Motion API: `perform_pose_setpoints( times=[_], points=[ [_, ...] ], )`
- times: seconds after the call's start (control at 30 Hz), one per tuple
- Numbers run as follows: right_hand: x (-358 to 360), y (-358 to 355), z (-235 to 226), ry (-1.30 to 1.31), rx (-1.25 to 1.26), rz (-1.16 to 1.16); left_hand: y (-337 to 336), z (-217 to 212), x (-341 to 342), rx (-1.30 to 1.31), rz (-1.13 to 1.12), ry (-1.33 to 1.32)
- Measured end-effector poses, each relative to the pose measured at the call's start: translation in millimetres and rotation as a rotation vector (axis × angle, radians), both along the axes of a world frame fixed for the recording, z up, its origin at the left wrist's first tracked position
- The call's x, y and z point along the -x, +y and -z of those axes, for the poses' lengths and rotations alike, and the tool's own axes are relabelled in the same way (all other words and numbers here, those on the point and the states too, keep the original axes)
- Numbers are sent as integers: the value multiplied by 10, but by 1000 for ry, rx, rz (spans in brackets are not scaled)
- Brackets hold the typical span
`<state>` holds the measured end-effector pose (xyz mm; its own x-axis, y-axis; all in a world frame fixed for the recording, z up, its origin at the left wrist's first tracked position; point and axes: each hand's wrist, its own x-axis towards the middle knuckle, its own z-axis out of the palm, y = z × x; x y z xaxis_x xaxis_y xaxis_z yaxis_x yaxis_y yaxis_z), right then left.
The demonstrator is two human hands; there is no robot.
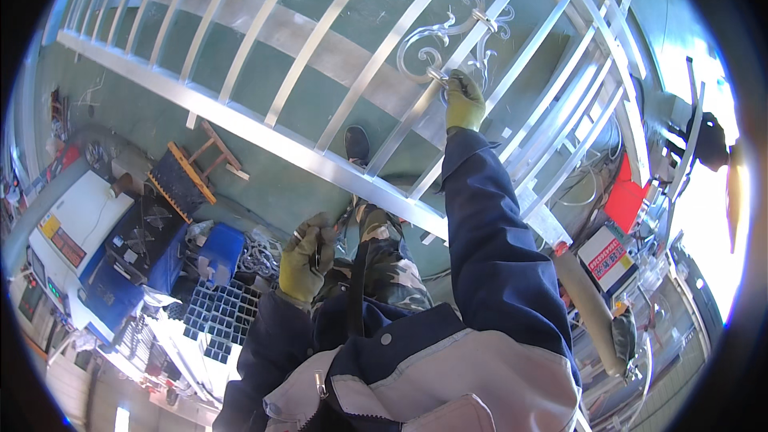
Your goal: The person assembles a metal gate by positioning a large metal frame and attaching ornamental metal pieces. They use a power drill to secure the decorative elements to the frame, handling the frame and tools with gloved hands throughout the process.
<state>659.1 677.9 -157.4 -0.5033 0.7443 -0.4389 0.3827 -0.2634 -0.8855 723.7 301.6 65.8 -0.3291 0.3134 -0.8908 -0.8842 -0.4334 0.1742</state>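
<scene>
A railing of pale metal bars (300, 56) stretches across the upper part of the head view. On one of its bars sits a curled metal scroll ornament (410, 54), with bright collars where it meets the bar. My right hand (464, 102), in a yellow-green glove, reaches out to the ornament's lower end, its fingers closed there beside the bar. Closer to my body, my left hand (304, 262) is gloved too and held up with curled fingers. Something small and pale shows at its fingertips, too small to name.
At the left stand a white and blue machine (84, 216) and a blue bin (222, 250). A black grid crate (216, 316) holds square pieces. A wooden-edged dark board (178, 184) leans nearby. To the right are a red object (626, 198) and a labelled box (606, 260).
</scene>
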Motion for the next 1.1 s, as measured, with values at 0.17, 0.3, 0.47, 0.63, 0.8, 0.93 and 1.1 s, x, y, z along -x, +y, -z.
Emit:
perform_pose_setpoints(
  times=[0.17, 0.3, 0.47, 0.63, 0.8, 0.93, 1.1],
  points=[
    [-19, -98, -116, -48, -471, -165, 424, 147, 528, 2, 70, 62],
    [23, -112, -295, -181, -575, -251, 646, 262, 778, -46, 146, 110],
    [-1, -42, -449, -371, -618, -389, 849, 359, 945, -65, 180, 74],
    [-68, -152, -862, -365, -560, -326, 1075, 455, 1241, -226, 131, 20],
    [-136, -550, -1678, -63, -257, -212, 1536, 463, 1517, -216, 112, 47],
    [0, -852, -2211, -86, -54, -433, 1766, 545, 1589, -274, 68, 149],
    [218, -956, -2380, -336, -325, -496, 1984, 494, 1667, -343, 97, 106]
  ],
)
